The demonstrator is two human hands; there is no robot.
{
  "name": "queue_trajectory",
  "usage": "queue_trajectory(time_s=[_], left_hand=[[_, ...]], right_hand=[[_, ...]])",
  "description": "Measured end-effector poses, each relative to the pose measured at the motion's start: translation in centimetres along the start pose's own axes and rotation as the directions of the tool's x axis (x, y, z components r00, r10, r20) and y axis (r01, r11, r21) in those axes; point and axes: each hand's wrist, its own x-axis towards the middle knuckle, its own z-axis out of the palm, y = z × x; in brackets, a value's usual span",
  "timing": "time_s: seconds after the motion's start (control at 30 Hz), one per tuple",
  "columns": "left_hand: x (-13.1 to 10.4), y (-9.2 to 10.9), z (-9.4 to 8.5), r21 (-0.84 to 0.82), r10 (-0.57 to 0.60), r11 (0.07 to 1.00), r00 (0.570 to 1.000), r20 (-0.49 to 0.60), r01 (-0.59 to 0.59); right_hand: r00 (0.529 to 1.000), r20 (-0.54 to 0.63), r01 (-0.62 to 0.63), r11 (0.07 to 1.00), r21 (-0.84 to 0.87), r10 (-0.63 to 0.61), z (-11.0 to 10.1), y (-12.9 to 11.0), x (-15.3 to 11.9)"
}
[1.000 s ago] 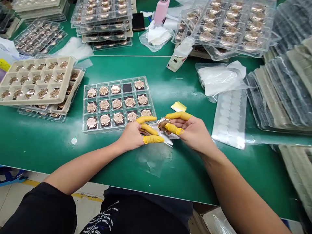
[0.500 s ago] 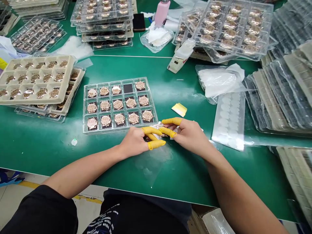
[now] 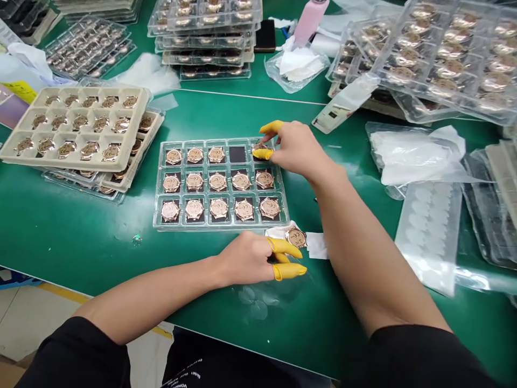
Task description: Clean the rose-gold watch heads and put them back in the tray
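Observation:
A clear plastic tray (image 3: 181,227) holds rose-gold watch cases face down on dark pads; one compartment in its far row shows only a black pad (image 3: 237,154). My right hand (image 3: 297,145), with yellow finger cots, reaches over the tray's far right corner. Its thumb and forefinger close around the watch case (image 3: 259,146) there, which they partly cover. My left hand (image 3: 258,258) rests near the tray's front edge, yellow-cotted fingers stretched out and holding nothing. Just beyond those fingertips, another watch case (image 3: 295,236) lies back up on a white cloth (image 3: 317,246).
At left, a cream tray (image 3: 141,116) of watch cases tops a stack. More filled trays (image 3: 205,40) stand at the back, with others (image 3: 448,59) at back right. A plastic bag of white material (image 3: 416,151) and a sheet of round stickers (image 3: 430,231) lie right.
My right hand has left the watch case on the cloth and moved up to the tray's far right corner. My left hand has let go of that case. The view has shifted.

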Motion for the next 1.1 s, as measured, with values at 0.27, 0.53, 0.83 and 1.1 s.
queue_trajectory(time_s=[0.27, 0.53, 0.83, 1.1], left_hand=[[0.1, 0.0, 0.0, -0.006, -0.002, 1.000, 1.000, 0.028, 0.002], [0.0, -0.1, -0.1, -0.013, 0.012, 1.000, 1.000, 0.001, -0.012], [0.0, -0.1, -0.1, 0.026, 0.008, 1.000, 1.000, -0.026, -0.008], [0.0, -0.3, -0.1, 0.043, 0.019, 0.999, 1.000, -0.021, -0.018]], right_hand=[[0.997, -0.062, 0.025, 0.983, -0.182, -0.037, 1.1, -0.1, -0.4], [0.993, 0.064, -0.102, 0.995, 0.009, 0.102, 0.5, -0.6, 0.4], [0.960, 0.215, -0.214, 0.967, 0.141, 0.181, -0.9, -1.1, 0.1], [0.988, -0.100, -0.116, 0.993, -0.014, 0.114, 2.4, 1.3, 0.4]])
